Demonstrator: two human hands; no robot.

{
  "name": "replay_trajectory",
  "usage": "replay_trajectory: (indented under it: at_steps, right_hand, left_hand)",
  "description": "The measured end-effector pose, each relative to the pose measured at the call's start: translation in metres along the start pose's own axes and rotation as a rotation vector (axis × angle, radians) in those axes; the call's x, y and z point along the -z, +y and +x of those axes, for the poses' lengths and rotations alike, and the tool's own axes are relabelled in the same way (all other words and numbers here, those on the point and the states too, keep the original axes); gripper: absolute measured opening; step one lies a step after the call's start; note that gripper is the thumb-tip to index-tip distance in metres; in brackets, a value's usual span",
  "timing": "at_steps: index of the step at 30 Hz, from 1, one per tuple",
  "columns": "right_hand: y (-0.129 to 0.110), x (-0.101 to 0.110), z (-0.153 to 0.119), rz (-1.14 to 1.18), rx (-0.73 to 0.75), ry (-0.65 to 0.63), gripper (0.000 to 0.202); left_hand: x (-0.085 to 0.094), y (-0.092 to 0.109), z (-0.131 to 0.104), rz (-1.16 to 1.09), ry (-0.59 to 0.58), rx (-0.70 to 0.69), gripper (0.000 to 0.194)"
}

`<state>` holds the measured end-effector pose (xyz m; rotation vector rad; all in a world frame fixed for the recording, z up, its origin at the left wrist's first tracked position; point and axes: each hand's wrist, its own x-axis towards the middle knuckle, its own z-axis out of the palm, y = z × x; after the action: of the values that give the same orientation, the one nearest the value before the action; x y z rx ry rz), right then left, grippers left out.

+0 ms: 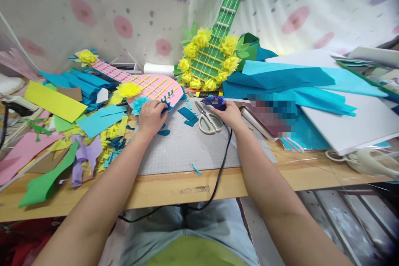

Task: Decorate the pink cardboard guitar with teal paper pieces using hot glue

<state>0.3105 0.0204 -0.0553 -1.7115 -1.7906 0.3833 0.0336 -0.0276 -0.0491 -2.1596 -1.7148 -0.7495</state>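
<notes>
My left hand (pixel 151 116) rests with curled fingers at the lower edge of a pink paper guitar (pixel 152 83). Its fingertips close on a dark blue paper piece (pixel 166 103), partly hidden by them. A light blue paper flower (pixel 139 105) and a yellow paper flower (pixel 129 89) sit beside that hand on the guitar. In my right hand (pixel 231 114) is a blue-purple hot glue gun (pixel 215 100), its nozzle pointing left and its black cord (pixel 225 156) trailing off the table. Grey-handled scissors (pixel 209 124) lie between my hands on the grey cutting mat (pixel 183 153).
Behind stands a green guitar (pixel 207 60) ringed with yellow flowers. Colored paper scraps (pixel 56 102) crowd the left side. Blue crepe paper (pixel 280 79) and white sheets (pixel 352 120) lie at right, near a pixelated phone-like object (pixel 271 116). A tape dispenser (pixel 370 160) sits at far right.
</notes>
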Motion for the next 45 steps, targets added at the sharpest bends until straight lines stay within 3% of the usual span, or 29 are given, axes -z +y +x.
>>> replay_trajectory:
  at_steps: [4, 9, 14, 16, 18, 21, 24, 32, 45]
  right_hand:
    - [-0.007, -0.008, -0.001, 0.0, -0.133, -0.024, 0.039]
    - [-0.008, -0.005, -0.001, 0.034, -0.158, -0.009, 0.039]
    - [-0.014, 0.006, -0.003, 0.352, -0.156, 0.014, 0.036]
    - [-0.025, 0.008, -0.007, 0.576, -0.155, -0.078, 0.031]
    - [-0.04, 0.007, -0.012, 0.73, -0.192, -0.256, 0.024]
    - [-0.062, -0.004, -0.019, 0.821, -0.269, -0.523, 0.02]
    - [-0.077, -0.019, -0.022, 0.865, -0.326, -0.619, 0.019]
    - [-0.088, -0.033, -0.021, 0.863, -0.349, -0.632, 0.021]
    - [-0.089, -0.041, -0.021, 0.694, -0.195, -0.56, 0.028]
  left_hand:
    - [0.0, -0.004, 0.003, -0.061, 0.028, 0.059, 0.011]
    - [0.0, -0.004, 0.003, -0.116, 0.046, 0.13, 0.012]
    - [0.001, -0.005, 0.004, -0.147, 0.038, 0.18, 0.012]
    - [0.002, -0.005, 0.003, -0.163, 0.027, 0.203, 0.012]
    - [0.003, -0.004, 0.003, -0.181, 0.022, 0.23, 0.011]
    - [0.005, -0.003, 0.002, -0.2, 0.021, 0.265, 0.01]
    - [0.005, -0.004, 0.002, -0.215, 0.028, 0.28, 0.01]
    - [0.001, -0.008, 0.002, -0.225, 0.037, 0.288, 0.011]
    - [0.002, -0.006, 0.001, -0.215, 0.037, 0.298, 0.012]
